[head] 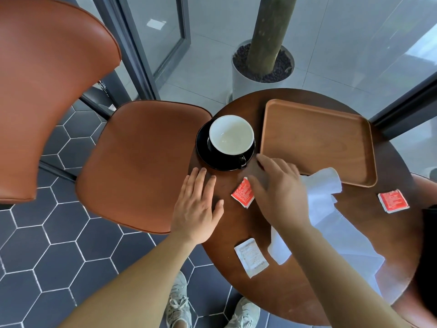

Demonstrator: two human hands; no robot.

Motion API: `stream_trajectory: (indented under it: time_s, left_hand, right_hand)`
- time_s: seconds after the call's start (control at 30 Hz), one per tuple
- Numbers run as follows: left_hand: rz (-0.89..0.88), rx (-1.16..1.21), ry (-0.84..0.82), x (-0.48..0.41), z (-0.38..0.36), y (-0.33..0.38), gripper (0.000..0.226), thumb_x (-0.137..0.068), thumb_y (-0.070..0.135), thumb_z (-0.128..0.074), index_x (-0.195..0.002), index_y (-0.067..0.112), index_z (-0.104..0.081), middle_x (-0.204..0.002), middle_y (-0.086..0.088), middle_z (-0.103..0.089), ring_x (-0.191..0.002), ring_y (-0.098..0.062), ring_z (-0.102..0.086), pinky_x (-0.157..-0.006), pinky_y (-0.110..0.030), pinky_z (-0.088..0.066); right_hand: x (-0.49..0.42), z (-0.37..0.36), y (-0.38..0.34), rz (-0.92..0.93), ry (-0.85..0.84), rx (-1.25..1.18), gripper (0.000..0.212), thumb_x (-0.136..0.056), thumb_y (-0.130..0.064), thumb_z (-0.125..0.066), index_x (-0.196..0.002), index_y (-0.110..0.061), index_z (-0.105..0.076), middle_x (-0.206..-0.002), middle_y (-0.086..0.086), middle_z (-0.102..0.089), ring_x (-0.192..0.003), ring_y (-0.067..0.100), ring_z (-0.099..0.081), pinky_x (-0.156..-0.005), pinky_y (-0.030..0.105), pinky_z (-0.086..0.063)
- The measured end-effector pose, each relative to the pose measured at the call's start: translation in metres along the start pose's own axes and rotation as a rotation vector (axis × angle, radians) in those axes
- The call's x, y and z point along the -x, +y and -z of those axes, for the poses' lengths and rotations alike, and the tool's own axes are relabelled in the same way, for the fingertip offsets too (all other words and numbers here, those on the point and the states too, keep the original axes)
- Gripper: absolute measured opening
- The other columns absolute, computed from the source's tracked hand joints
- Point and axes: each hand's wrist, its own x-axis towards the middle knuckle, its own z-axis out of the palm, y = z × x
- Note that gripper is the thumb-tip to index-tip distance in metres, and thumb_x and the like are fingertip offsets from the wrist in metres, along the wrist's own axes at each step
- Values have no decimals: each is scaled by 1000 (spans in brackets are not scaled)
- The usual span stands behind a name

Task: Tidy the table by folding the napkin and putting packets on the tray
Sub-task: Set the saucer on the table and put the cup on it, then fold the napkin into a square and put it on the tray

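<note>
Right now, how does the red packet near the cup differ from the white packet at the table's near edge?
The red packet is red; the white packet is white with faint print. The red packet lies right beside the right hand; the white packet lies alone, nearer the table edge. Both are flat, squarish, and on the table, not the tray.

Your right hand (281,192), forearm cover part of napkin (326,197); table (359,202) cut off at right frame edge; white packet (251,258) print unreadable.
</note>
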Motion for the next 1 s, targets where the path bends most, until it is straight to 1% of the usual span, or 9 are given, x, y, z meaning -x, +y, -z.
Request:
stream_trajectory:
  time_s: [0.07, 0.13, 0.2, 0.3, 0.47, 0.8, 0.87, 0.93, 1.0]
  left_hand:
    - [-1, -7, -8, 0, 0, 0, 59, -99, 44, -38, -145, 8, -45, -156, -20, -36, -150, -35, -24, -122, -49, -22]
    - [1, -7, -16, -1, 0, 0, 59, -99, 44, -37, -145, 8, -45, -157, -20, -35, -150, -35, -23, -123, -49, -21]
    - [4, -5, -16, -1, -1, 1, 59, -99, 44, -38, -145, 8, -45, -157, -19, -34, -150, -34, -23, -123, -49, -21]
    - [-3, -9, 8, -1, -2, 0, 58, -99, 43, -39, -144, 7, -46, -155, -20, -36, -149, -35, -25, -122, -50, -23]
    - [-6, -19, 17, 0, -2, 1, 59, -98, 42, -39, -143, 5, -47, -155, -21, -36, -148, -36, -27, -122, -50, -23]
    - [27, -30, -56, -3, 11, 9, 54, -98, 37, -51, -141, 4, -50, -153, -22, -39, -146, -38, -31, -120, -51, -29]
    - [63, 11, -49, -8, 17, 11, 47, -92, 31, -64, -131, 5, -58, -144, -20, -48, -140, -37, -40, -112, -50, -41]
    - [118, 59, 12, -12, 24, 19, 32, -87, 25, -71, -113, 7, -68, -124, -15, -59, -120, -33, -56, -89, -44, -56]
    - [182, 103, 85, -15, 30, 29, 16, -86, 25, -71, -96, 12, -69, -103, -7, -62, -96, -27, -60, -65, -36, -54]
  right_hand:
    - [22, 14, 26, 135, 65, 185, 39, -88, -29, -73, -123, -13, -69, -129, 7, -66, -129, 34, -51, -95, 50, -51]
    - [39, 22, 53, 154, -18, 319, 41, -92, -40, -66, -128, -20, -68, -145, 8, -56, -141, 38, -39, -112, 58, -35]
    - [49, 23, 76, 108, -144, 405, 49, -96, -55, -49, -135, -29, -62, -155, 7, -44, -147, 39, -30, -120, 60, -19]
    - [58, 15, 99, 64, -276, 435, 62, -94, -66, -29, -147, -37, -46, -163, 5, -30, -150, 37, -22, -120, 61, -16]
    - [71, -13, 124, 48, -304, 441, 66, -96, -71, -21, -157, -45, -13, -168, -1, -12, -154, 32, -9, -121, 58, -15]
    - [74, -27, 132, 45, -241, 450, 68, -97, -70, -20, -157, -43, -7, -169, 0, -9, -155, 29, 0, -122, 58, -13]
    - [74, -28, 133, 49, -234, 442, 68, -97, -70, -20, -157, -43, -7, -169, 1, -9, -155, 30, -1, -122, 58, -13]
    - [74, -28, 133, 56, -232, 430, 68, -97, -70, -21, -158, -43, -8, -169, 1, -10, -155, 30, -2, -122, 58, -13]
    - [74, -28, 133, 61, -234, 424, 68, -97, -70, -22, -158, -43, -9, -169, 2, -10, -155, 31, -2, -121, 58, -13]
